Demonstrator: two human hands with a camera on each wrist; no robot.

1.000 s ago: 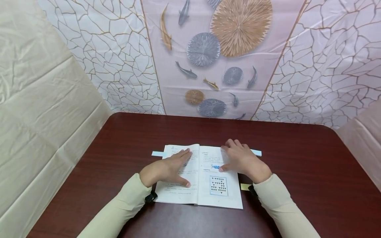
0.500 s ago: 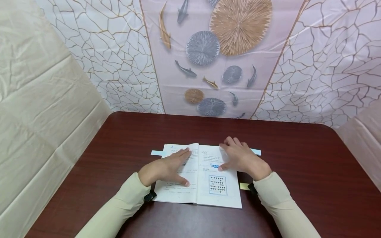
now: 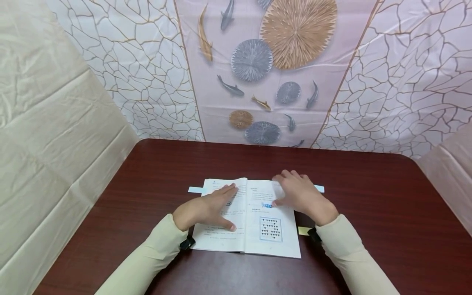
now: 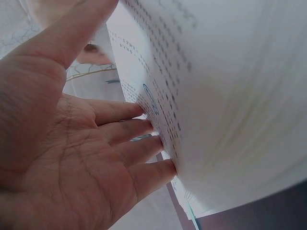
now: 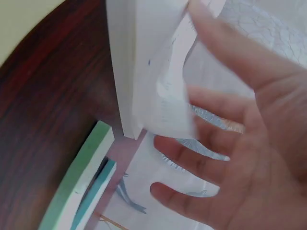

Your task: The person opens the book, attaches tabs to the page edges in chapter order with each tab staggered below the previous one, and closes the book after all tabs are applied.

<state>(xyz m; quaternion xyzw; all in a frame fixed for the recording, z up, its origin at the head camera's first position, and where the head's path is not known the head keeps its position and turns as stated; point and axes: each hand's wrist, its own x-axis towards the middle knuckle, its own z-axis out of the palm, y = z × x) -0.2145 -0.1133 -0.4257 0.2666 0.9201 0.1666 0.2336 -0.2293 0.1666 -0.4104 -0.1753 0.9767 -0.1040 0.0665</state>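
An open book point(image 3: 258, 249) with printed pages lies on the dark red table. My left hand point(image 3: 206, 211) is spread over its left page; in the left wrist view the fingertips point(image 4: 168, 167) press on the paper and the thumb stands apart. My right hand point(image 3: 304, 198) is at the far right corner of the right page. In the right wrist view a page point(image 5: 168, 112) bends up, blurred, between thumb and fingers. The thumb point(image 5: 211, 24) touches it, and the index fingertip is hidden behind it.
A light blue strip point(image 3: 195, 190) sticks out left of the book, another blue strip point(image 3: 320, 189) and a yellow one point(image 3: 304, 231) on the right. The right wrist view has a green block point(image 5: 79, 179) near the book. A patterned cloth point(image 3: 258, 98) hangs behind the table point(image 3: 380, 196).
The right hand's fingers have shifted slightly at the page's far corner, now blurred with motion, and the page there lifts a little. The left hand stays in place on the left page.
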